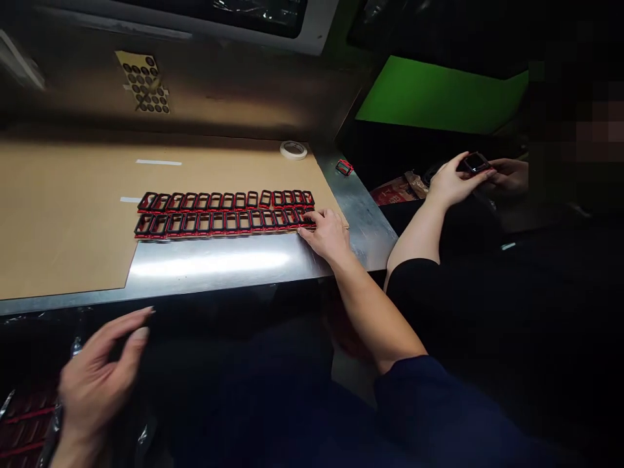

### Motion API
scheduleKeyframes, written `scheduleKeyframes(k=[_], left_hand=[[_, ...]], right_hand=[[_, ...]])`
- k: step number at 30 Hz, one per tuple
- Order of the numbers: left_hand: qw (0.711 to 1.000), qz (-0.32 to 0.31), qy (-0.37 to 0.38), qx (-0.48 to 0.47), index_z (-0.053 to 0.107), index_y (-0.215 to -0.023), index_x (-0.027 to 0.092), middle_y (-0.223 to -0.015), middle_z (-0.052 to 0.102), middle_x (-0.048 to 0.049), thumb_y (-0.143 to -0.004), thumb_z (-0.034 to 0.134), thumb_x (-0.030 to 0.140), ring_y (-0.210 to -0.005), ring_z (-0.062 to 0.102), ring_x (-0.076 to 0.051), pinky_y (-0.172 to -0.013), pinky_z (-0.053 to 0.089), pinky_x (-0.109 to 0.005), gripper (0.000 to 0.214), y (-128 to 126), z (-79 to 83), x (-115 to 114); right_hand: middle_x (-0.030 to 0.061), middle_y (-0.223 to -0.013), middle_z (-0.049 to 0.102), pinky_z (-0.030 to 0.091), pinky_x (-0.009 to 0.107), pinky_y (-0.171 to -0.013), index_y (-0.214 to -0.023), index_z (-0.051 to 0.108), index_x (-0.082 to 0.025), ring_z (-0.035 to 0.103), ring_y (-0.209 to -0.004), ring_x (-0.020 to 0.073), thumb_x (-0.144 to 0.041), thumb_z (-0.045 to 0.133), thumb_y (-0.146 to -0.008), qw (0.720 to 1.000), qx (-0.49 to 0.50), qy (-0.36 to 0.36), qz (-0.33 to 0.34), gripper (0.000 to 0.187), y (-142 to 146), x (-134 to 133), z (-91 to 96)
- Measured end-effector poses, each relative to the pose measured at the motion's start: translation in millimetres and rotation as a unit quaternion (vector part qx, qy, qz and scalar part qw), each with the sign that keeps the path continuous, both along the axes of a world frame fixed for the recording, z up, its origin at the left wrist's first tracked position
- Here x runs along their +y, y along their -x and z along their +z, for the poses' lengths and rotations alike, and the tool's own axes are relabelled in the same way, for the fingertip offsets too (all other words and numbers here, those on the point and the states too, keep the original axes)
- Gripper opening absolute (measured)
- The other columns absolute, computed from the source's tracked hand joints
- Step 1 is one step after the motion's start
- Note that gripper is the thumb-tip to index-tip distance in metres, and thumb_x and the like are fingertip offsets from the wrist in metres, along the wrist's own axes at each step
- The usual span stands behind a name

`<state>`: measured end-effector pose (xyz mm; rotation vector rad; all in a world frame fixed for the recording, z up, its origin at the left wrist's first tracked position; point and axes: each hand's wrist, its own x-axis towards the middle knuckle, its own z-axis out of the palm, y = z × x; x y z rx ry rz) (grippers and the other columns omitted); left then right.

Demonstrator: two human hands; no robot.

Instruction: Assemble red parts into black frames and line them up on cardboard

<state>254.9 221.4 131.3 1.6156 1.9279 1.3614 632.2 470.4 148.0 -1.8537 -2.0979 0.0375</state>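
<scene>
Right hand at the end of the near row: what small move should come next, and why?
Probably the right hand should gently press the end of the near row into line: its fingers are already there, while the left hand is off the table.

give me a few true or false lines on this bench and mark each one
1. The right hand is at the right end of the near row of frames. True.
2. The left hand holds a frame. False: it is open, holding nothing visible.
3. The tape roll lies on the cardboard. True.
4. The lone frame lies left of the tape roll. False: it lies right, on the metal benchtop.
5. A co-worker's hands hold a dark piece. True.
</scene>
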Motion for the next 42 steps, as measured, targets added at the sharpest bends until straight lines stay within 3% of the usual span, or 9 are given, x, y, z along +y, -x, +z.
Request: scheduleKeyframes(k=[3, 10, 14, 19, 25, 30, 35, 40, 42], left_hand=[[0.995, -0.084, 0.003, -0.051, 0.074, -0.105, 0.028, -0.113, 0.076, -0.0021, -0.092, 0.069, 0.031, -0.106, 0.072, -0.022, -0.100, 0.057, -0.038, 0.015, -35, -3.7, 16], [0.933, -0.234, 0.186, -0.201, 0.077, -0.108, 0.026, -0.119, 0.076, -0.0095, -0.092, 0.069, 0.043, -0.116, 0.070, -0.030, -0.108, 0.052, -0.047, 0.025, -98, -20.6, 40], [0.854, -0.238, 0.214, -0.410, 0.070, -0.122, 0.026, -0.136, 0.067, -0.0131, -0.083, 0.078, 0.049, -0.123, 0.066, -0.033, -0.106, 0.053, -0.049, 0.046, -127, -27.7, 39], [0.720, -0.096, 0.192, -0.660, 0.065, -0.121, 0.024, -0.121, 0.071, -0.0093, -0.070, 0.090, 0.045, -0.105, 0.070, -0.023, -0.088, 0.059, -0.035, 0.061, -166, -27.2, 43], [0.664, 0.055, 0.200, -0.719, 0.071, -0.103, 0.020, -0.093, 0.076, -0.0030, -0.069, 0.083, 0.029, -0.090, 0.072, -0.018, -0.085, 0.058, -0.031, 0.037, -158, -29.5, 37], [0.639, 0.076, 0.193, -0.741, 0.074, -0.091, 0.016, -0.086, 0.076, -0.0032, -0.073, 0.077, 0.035, -0.084, 0.073, -0.017, -0.084, 0.059, -0.030, 0.026, -145, -41.7, 20], [0.633, 0.060, 0.230, -0.737, 0.073, -0.097, 0.017, -0.080, 0.075, 0.0005, -0.064, 0.087, 0.023, -0.071, 0.071, -0.013, -0.068, 0.058, -0.023, 0.037, -136, -44.4, 7], [0.575, 0.008, 0.246, -0.780, 0.071, -0.097, 0.020, -0.076, 0.072, 0.0022, -0.061, 0.088, 0.030, -0.060, 0.066, -0.012, -0.058, 0.056, -0.024, 0.042, -133, -41.2, -5], [0.557, -0.006, 0.243, -0.794, 0.070, -0.093, 0.021, -0.073, 0.070, 0.0026, -0.057, 0.090, 0.032, -0.059, 0.064, -0.012, -0.059, 0.056, -0.025, 0.043, -136, -40.7, -9]], right_hand=[[0.0125, -0.128, 0.064, 0.050, 0.046, -0.098, -0.127, 0.073, -0.025, 0.056, -0.121, 0.0331, -0.037, 0.068, -0.092, 0.999, 0.023, -0.015, 0.017, 0.038, -1, -4, -4.1], [0.0110, -0.123, 0.068, 0.051, 0.041, -0.093, -0.120, 0.076, -0.022, 0.063, -0.109, 0.0300, -0.038, 0.064, -0.093, 0.999, 0.046, -0.005, -0.005, 0.033, -7, -7, -4.6], [0.0112, -0.108, 0.071, 0.053, 0.042, -0.095, -0.099, 0.078, -0.020, 0.064, -0.104, 0.0298, -0.029, 0.068, -0.087, 0.995, 0.072, -0.073, -0.019, 0.018, 0, -63, 5.7], [0.0101, -0.111, 0.072, 0.058, 0.044, -0.094, -0.098, 0.077, -0.024, 0.065, -0.109, 0.0299, -0.024, 0.071, -0.086, 0.957, 0.100, -0.044, 0.269, 0.013, 46, -169, -2.8], [0.0142, -0.128, 0.071, 0.060, 0.051, -0.097, -0.122, 0.074, -0.022, 0.065, -0.117, 0.0343, -0.028, 0.066, -0.095, 0.942, 0.093, 0.003, 0.321, 0.028, 82, -208, -31.8], [0.0097, -0.128, 0.073, 0.060, 0.053, -0.096, -0.125, 0.074, -0.029, 0.067, -0.111, 0.0328, -0.025, 0.068, -0.094, 0.925, 0.127, 0.003, 0.358, 0.032, 84, -210, -43.2], [0.0078, -0.139, 0.067, 0.060, 0.046, -0.101, -0.131, 0.069, -0.034, 0.069, -0.117, 0.0275, -0.019, 0.073, -0.089, 0.881, 0.296, 0.009, 0.370, 0.045, 79, -214, -46.6], [0.0154, -0.157, 0.050, 0.053, 0.051, -0.112, -0.159, 0.038, -0.027, 0.054, -0.141, 0.0328, -0.043, 0.088, -0.076, 0.809, 0.447, 0.215, 0.316, 0.098, 77, -208, -47.5], [0.0140, -0.156, 0.052, 0.047, 0.052, -0.118, -0.157, 0.042, -0.027, 0.052, -0.143, 0.0320, -0.046, 0.089, -0.073, 0.774, 0.466, 0.277, 0.328, 0.098, 79, -206, -47.0]])
